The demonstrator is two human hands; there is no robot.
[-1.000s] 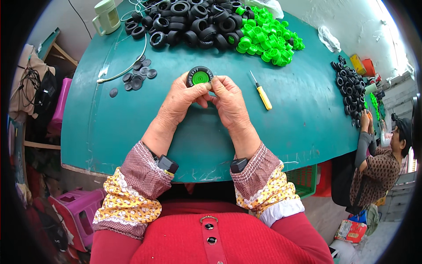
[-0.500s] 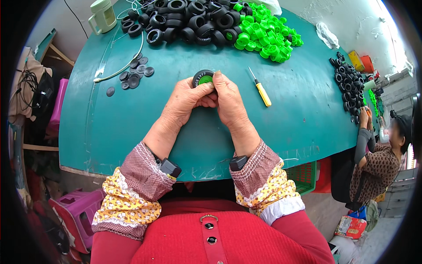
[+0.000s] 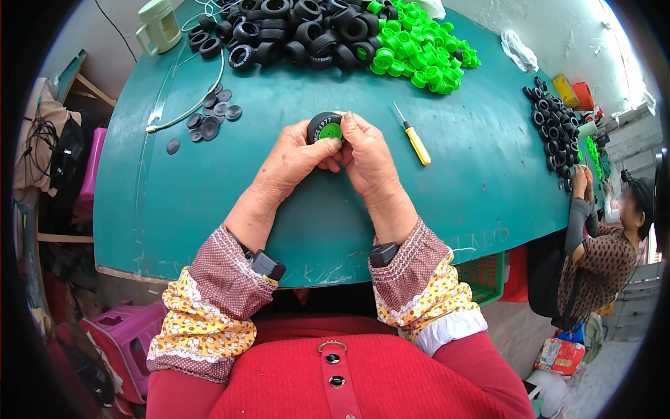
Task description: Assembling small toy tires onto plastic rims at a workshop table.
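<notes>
- Cupping the black tyre [image 3: 315, 130] between them, both bare hands hold it tilted above the middle of the worktop [image 3: 209, 209], nearer the far edge than the near one; a green hub [image 3: 331, 132] shows inside its ring.
- The left hand [image 3: 296, 150] is curled round the tyre's left and lower side, its thumb at the hub's lower rim.
- The right hand [image 3: 366, 146] pinches the tyre's right side, thumb uppermost; the fingers underneath are hidden, so I cannot tell how they press.
- To handle it well, I would brace the rubber evenly from both sides, push with the thumbs close to the hub's rim, and turn the ring little by little so that the hub sits level.
- Right of the right hand, a yellow-handled screwdriver [image 3: 417, 143] lies with its tip toward the far edge; a wide elbow swing could knock it.
- Toward the left edge lie flat black discs [image 3: 209, 126] beside a pale cable [image 3: 167, 126], which could snag a sleeve.
- Along the far edge, a heap of tyres [image 3: 300, 31] meets a heap of green hubs [image 3: 419, 56], crowding that side; a mug [image 3: 160, 28] stands by the far left corner.
</notes>
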